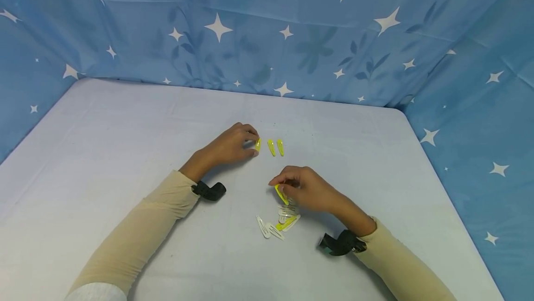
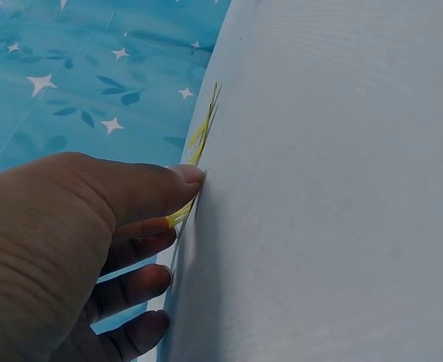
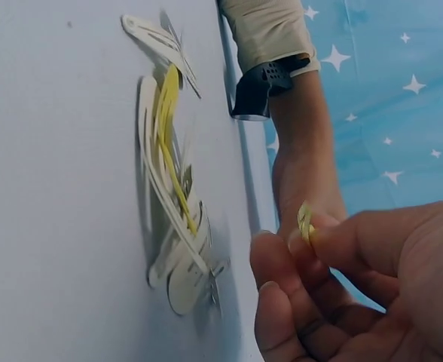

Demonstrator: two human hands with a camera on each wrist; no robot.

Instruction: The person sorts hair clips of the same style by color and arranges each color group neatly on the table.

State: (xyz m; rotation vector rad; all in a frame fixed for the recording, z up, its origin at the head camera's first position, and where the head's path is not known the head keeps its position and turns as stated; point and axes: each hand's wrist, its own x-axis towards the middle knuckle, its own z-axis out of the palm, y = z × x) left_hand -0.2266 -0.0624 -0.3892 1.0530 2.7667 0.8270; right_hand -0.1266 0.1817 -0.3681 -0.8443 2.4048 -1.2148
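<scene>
Yellow and white snap hair clips lie on a white table. My left hand (image 1: 232,146) has its thumb and fingertips at the two ends of a yellow hair clip (image 1: 258,145) on the tabletop. Just right of it, two more yellow clips (image 1: 271,147) stand side by side in a row. My right hand (image 1: 310,188) pinches another yellow clip (image 1: 281,195) between thumb and fingers, raised above the table. Below that hand is a loose pile of white clips (image 3: 152,143) with a yellow clip (image 3: 166,113) among them, partly hidden by the hand in the head view.
Two white clips (image 1: 263,227) lie at the pile's near left side. A blue curtain (image 1: 250,50) with white stars hangs behind the table (image 1: 125,129) and along its sides. Black wrist cameras (image 1: 210,190) sit on both forearms.
</scene>
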